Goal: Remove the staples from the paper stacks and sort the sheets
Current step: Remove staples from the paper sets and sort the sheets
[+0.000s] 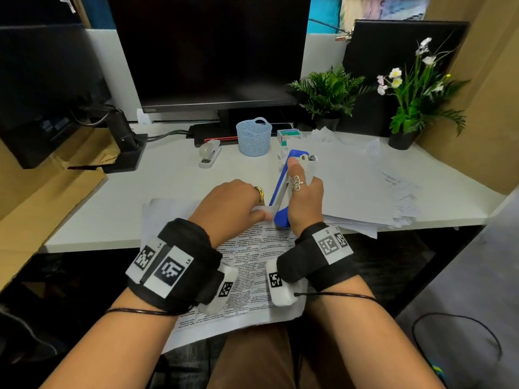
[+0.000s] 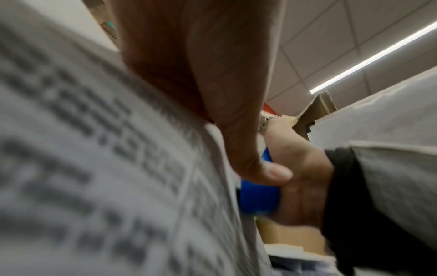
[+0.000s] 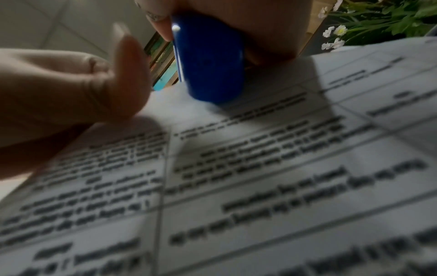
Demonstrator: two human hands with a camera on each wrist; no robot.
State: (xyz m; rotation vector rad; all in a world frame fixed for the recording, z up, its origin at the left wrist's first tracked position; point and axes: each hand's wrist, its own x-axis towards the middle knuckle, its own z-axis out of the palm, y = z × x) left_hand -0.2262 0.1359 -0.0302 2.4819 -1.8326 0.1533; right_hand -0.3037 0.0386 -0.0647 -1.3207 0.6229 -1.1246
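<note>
A stapled paper stack [image 1: 247, 265] printed with a table lies over the desk's front edge and onto my lap. My right hand [image 1: 304, 197] grips a blue and white staple remover [image 1: 280, 186], which stands with its blue lower end [image 3: 210, 61] pressed on the stack's far corner. My left hand [image 1: 236, 203] sits just left of the tool with its fingers curled and pinches the paper [image 3: 260, 177] at that corner. In the left wrist view my thumb [image 2: 260, 168] reaches the blue tool [image 2: 257, 196]. The staple itself is hidden.
A loose pile of sheets [image 1: 365, 186] spreads over the desk's right side. Behind are a grey stapler [image 1: 209, 155], a light blue basket [image 1: 254, 136], a small staple box [image 1: 288, 134], two potted plants [image 1: 328, 96] and a dark monitor [image 1: 213, 51]. Cardboard panels stand left and right.
</note>
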